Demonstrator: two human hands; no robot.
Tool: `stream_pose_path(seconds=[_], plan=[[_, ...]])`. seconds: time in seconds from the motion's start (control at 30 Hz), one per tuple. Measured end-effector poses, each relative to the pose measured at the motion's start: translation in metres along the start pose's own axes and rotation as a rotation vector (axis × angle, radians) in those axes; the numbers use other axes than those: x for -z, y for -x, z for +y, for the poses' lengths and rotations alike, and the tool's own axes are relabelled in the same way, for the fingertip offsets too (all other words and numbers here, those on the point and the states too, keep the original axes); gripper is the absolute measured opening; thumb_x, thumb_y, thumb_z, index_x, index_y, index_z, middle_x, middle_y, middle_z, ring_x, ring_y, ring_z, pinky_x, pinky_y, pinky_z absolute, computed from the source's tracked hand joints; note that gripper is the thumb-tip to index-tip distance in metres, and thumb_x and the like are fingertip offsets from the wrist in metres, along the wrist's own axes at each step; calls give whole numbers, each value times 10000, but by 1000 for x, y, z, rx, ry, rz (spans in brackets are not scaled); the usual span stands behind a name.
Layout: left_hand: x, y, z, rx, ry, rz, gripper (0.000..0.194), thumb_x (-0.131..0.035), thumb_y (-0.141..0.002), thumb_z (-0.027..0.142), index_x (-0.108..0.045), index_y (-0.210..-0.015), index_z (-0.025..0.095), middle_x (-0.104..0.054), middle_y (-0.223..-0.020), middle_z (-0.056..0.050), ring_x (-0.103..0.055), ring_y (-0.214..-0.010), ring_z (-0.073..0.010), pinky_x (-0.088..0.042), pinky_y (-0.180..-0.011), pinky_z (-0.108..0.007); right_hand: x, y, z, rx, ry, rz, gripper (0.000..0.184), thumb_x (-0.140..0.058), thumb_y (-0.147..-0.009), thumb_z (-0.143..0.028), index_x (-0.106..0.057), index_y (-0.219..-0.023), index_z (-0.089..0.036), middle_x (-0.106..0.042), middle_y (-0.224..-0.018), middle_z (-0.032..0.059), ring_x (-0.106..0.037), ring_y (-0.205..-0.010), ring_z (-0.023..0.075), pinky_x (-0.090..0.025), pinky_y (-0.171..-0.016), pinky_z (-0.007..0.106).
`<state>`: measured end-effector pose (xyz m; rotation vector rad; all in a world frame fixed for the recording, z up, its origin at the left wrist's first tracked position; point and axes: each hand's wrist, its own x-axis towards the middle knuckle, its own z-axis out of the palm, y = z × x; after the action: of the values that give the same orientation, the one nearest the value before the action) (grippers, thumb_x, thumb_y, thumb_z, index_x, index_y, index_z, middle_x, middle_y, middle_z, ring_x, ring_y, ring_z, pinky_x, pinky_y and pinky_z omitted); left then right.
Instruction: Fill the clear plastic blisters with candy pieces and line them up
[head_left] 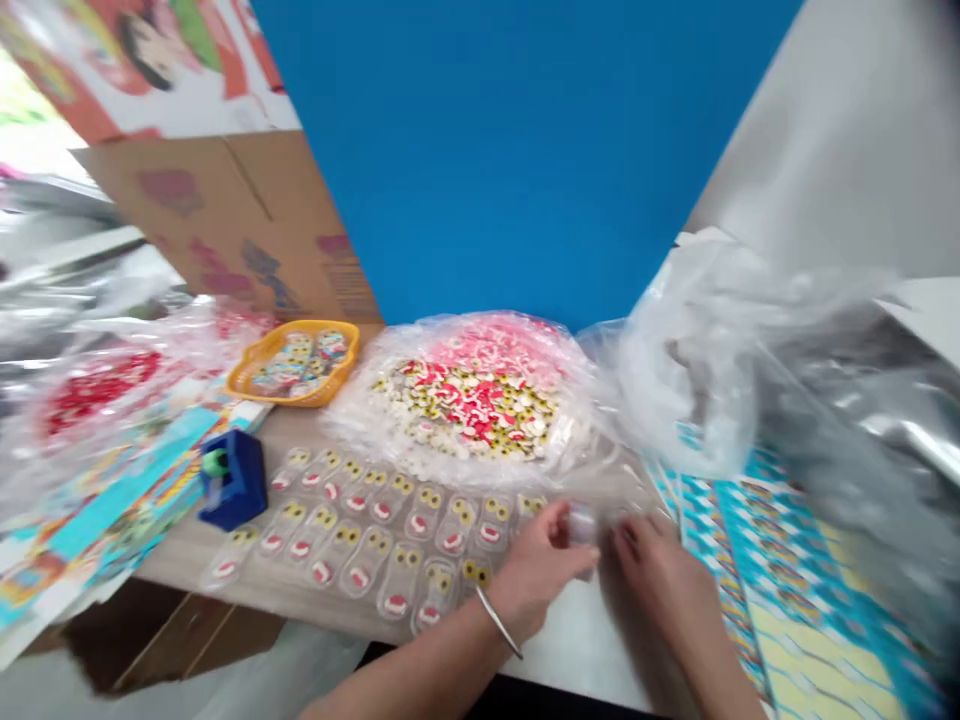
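My left hand (541, 562), with a silver bangle at the wrist, pinches a small clear plastic blister shell (582, 524) above the table's right part. Close by on the right, my right hand (660, 568) has its fingers bent together; whatever is in them is blurred and hidden. Left of my hands lie rows of clear plastic shells (401, 580), each with yellow-and-black eye pieces and a red-and-white mouth piece. Beyond them an open plastic bag (480, 400) holds a heap of such eye and mouth pieces.
A yellow basket (330, 392) of filled shells and a blue tape dispenser (244, 478) stand at the left. Printed card sheets (772, 560) lie at the right beside crumpled plastic bags (697, 370). A blue panel (517, 160) and a cardboard box (247, 220) rise behind.
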<state>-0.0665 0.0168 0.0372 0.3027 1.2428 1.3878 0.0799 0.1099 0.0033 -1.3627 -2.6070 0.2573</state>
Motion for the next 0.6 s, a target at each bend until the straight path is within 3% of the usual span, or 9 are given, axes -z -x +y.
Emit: stream_pose_path(seconds=[0.13, 0.3, 0.47, 0.6], plan=[[9, -3, -1, -48, 11, -21, 509, -693, -584, 92, -657, -1089, 151, -666, -887, -18, -575, -778, -124, -418, -676, -238, -1, -1, 0, -6, -417, 33, 316, -489, -905, -468, -687, -913, -221, -711, -842, 61, -676, -685, 209, -507, -611, 290], [10, -1, -4, -51, 12, -55, 559, -728, -561, 57, -656, -1107, 157, -690, -970, -37, -614, -886, -152, -432, -804, -264, 14, 7, -17, 70, -813, -157, 294, -602, -859, -478, -736, -890, -218, -735, -811, 39, -704, -756, 211, -569, -682, 258], [11, 2, 0, -35, 39, -80, 550, -732, -578, 51, -663, -1111, 167, -692, -931, -22, -613, -845, -141, -446, -777, -257, 19, 12, -14, -18, -911, -152, 328, -587, -879, -487, -750, -957, -213, -686, -681, 19, -652, -606, 182, -542, -545, 242], [30, -10, 36, -153, 37, 26, 365, -751, -665, 130, -677, -1020, 167, -677, -891, -19, -601, -787, -127, -467, -704, -238, 19, -10, -27, 55, -801, -13, 308, -558, -895, -420, -735, -1046, -218, -755, -957, 74, -720, -853, 220, -588, -726, 290]])
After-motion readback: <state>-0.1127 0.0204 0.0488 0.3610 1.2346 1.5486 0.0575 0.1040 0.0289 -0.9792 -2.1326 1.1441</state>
